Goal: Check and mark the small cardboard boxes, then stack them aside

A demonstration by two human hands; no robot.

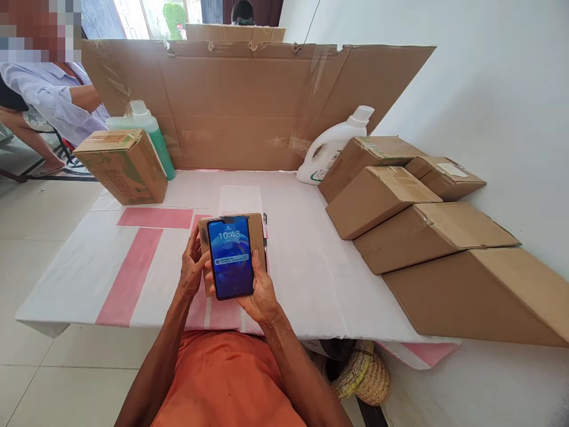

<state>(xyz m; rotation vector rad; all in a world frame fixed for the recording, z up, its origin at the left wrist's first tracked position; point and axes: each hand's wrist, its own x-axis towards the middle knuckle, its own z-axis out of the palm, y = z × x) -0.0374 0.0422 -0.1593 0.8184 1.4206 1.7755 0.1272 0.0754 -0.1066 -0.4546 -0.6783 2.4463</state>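
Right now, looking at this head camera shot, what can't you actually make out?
- Small cardboard box: mostly covered by the phone held in front of it by the left hand and right hand.
- Phone notification text: too small to read.
- Green bottle: lower part hidden behind the taped box.
- Pen: mostly hidden behind the small box.
- Largest box: cut off by the right edge.
- Basket: partly hidden under the table.

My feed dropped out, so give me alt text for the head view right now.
Both hands hold a small cardboard box with a lit smartphone laid on it, left hand on the left side, right hand underneath. They are above a white-and-pink tablecloth. Cardboard boxes line the right edge; a white detergent jug and a green bottle stand at the back.
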